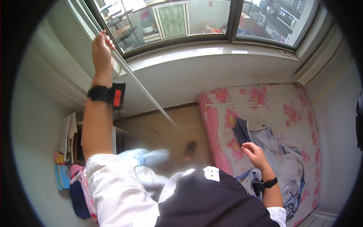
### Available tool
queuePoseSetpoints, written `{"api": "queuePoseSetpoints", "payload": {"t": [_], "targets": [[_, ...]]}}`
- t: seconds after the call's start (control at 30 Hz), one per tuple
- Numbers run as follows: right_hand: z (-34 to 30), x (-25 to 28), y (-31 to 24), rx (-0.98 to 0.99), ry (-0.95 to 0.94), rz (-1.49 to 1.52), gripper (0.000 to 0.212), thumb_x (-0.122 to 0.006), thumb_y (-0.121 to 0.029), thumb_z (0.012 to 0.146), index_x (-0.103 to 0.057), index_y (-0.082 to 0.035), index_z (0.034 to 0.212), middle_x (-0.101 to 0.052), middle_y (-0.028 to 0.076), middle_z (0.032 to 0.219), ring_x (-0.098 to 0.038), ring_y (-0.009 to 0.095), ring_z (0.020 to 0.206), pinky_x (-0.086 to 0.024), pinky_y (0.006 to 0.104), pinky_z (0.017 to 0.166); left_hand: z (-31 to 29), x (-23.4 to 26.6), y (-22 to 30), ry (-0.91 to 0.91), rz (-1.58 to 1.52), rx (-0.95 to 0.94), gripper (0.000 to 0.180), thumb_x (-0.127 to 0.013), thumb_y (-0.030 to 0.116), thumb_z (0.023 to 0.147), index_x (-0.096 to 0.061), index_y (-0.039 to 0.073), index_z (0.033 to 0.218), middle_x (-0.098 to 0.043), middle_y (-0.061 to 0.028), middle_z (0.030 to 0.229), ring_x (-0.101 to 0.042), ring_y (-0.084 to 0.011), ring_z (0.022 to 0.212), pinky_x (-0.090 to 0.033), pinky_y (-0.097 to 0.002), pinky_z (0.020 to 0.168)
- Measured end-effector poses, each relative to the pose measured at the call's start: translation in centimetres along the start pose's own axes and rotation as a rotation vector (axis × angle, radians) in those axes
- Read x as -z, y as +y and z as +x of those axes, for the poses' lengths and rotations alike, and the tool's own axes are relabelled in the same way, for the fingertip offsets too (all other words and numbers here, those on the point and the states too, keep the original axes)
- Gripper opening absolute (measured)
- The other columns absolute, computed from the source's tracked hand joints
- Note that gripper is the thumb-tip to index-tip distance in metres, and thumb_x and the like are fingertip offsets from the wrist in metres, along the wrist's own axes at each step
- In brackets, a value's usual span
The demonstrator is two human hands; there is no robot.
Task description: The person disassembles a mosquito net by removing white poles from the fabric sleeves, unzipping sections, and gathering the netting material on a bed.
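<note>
My left hand [101,53] is raised toward the window's left side, its fingers wrapped round a thin white pole [141,89]. The pole slants down to the right, its lower end blurred above the floor. Over the bed's left part, my right hand [255,155] hovers with loosely bent fingers slightly apart and nothing visible between them. Close beyond its fingertips lies a dark blue piece of cloth [242,130], part of a heap of grey-blue clothing [281,149]. A pale blue cloth [141,156], smeared by motion, shows beside my left sleeve.
A bed with a pink floral cover [291,111] fills the right side, with a slim white rod [230,104] lying on it. Ahead stands a window with a white sill [211,50]. A pale curtain [56,64] hangs at left, above papers [68,130] and a blue box [61,177].
</note>
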State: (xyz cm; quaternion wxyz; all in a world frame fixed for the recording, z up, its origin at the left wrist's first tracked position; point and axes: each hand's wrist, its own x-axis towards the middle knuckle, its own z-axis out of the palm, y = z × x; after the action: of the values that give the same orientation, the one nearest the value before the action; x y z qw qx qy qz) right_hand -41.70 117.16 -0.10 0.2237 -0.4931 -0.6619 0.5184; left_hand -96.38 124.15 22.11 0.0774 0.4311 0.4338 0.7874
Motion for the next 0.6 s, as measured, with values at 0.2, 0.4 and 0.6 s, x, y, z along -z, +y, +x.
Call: {"api": "queuePoseSetpoints", "payload": {"t": [0.2,0.4,0.6], "targets": [[8.5,-2.5,-3.3,-0.063,0.043,0.006,0.021,-0.055,-0.008,0.084,-0.056,0.004,0.101,-0.063,0.008,0.089,-0.058,0.011,0.085,-0.045,0.0235,0.075,2.8,7.0,-11.9,0.129,0.187,-0.053,0.02,-0.039,0.019,0.095,-0.046,0.003,0.104,-0.039,0.0018,0.067,-0.034,-0.0055,0.054,-0.031,-0.0202,0.047],[15.9,-5.4,-5.6,-0.07,0.1,0.063,0.018,-0.055,-0.008,0.085,-0.057,0.002,0.099,-0.063,0.006,0.088,-0.058,0.011,0.083,-0.045,0.0224,0.072,7.0,12.4,-15.2,0.358,0.435,-0.077,0.019,-0.038,0.023,0.095,-0.047,0.006,0.094,-0.04,0.0023,0.067,-0.036,-0.0042,0.052,-0.032,-0.0189,0.044],[20.3,-8.9,-6.5,-0.07,-0.019,-0.041,0.015,-0.053,-0.005,0.084,-0.057,0.002,0.096,-0.061,0.004,0.082,-0.056,0.01,0.078,-0.045,0.023,0.071,11.2,15.1,-17.4,0.35,0.435,-0.089,0.019,-0.039,0.023,0.095,-0.046,0.005,0.095,-0.042,0.0013,0.068,-0.037,-0.0044,0.052,-0.034,-0.0194,0.046]]}}
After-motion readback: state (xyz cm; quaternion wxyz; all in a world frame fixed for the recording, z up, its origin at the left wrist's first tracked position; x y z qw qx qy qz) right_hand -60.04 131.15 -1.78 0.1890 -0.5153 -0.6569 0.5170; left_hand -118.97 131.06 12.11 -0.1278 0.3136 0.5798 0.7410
